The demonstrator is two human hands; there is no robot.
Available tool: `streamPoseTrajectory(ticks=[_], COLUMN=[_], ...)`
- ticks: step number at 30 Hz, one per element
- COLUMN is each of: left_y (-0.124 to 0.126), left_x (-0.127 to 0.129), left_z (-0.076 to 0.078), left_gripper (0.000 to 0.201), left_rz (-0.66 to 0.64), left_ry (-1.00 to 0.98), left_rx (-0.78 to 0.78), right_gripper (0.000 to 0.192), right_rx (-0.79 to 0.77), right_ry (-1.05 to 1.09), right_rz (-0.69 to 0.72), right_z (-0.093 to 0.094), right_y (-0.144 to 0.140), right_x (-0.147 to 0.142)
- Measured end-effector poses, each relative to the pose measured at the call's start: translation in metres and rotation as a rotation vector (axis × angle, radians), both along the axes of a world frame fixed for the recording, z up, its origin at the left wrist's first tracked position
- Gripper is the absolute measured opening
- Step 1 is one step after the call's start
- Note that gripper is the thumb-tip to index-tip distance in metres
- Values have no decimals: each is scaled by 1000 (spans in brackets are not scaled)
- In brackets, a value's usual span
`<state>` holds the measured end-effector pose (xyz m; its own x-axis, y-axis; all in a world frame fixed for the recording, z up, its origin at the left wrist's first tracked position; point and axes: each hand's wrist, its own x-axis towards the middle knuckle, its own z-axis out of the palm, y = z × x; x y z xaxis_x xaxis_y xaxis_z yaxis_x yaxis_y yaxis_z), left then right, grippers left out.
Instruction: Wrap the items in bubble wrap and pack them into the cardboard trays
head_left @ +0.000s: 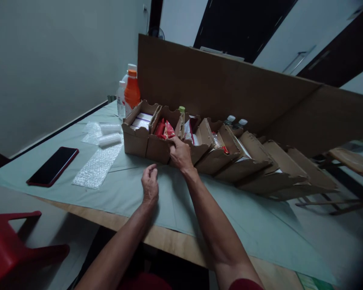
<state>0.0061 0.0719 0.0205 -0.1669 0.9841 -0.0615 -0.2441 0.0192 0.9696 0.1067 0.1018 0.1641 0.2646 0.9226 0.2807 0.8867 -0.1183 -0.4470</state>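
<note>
My right hand (180, 154) reaches to the front edge of a cardboard box (159, 148) with shiny red packets in it. Its fingers are closed at the lower corner of a red snack packet (169, 130), which leans toward the hand. The fingertips are partly hidden by the hand itself. Low over the cloth, in front of that box, my left hand (150, 184) is empty, its fingers loosely bent and a little apart. To the left, another cardboard box (135, 139) holds flat white and purple boxes (141, 121).
More cardboard boxes (254, 151) run rightward in a row before a tall cardboard panel (218, 84). Bubble wrap (98, 167) and a phone (53, 166) lie on the green cloth (121, 193). Bottles, one orange (132, 90), stand back left. A red stool (12, 245) is at lower left.
</note>
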Motion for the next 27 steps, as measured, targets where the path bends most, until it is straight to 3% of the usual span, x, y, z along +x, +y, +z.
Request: streamPoseTrajectory(ticks=[3,7,11,15,18,21,23,25,27], left_y=[-17,-24,-30,-45,-56,-61,-63,-66,-69], left_x=[-31,-77,-105,-102,-93,-86,-82,-75,-66], left_z=[7,18,24,24,23,22,21,20,19], left_gripper=[40,42,44,59,72,74,71,72,72], left_rz=[54,161,165,36,-110,-310,-413,-426,-389], left_ry=[-25,-10,-16,-3,35,91,127,159,198], left_rx=[-33,16,133,178,196,203,199,192,188], right_gripper=[29,27,19,17,39,69,76,74,59], right_rx=[37,70,87,225,349,317,206,108,66], right_ry=[89,230,348,490,632,747,733,644,558], right_rz=[95,241,263,-14,-199,-131,-65,-80,-160], right_z=[-3,-9,-8,-10,-26,-57,-81,-98,-105], right_y=[-35,-114,-186,-222,-244,-268,-279,-278,-266], right_x=[-7,-12,10,57,85,88,78,65,58])
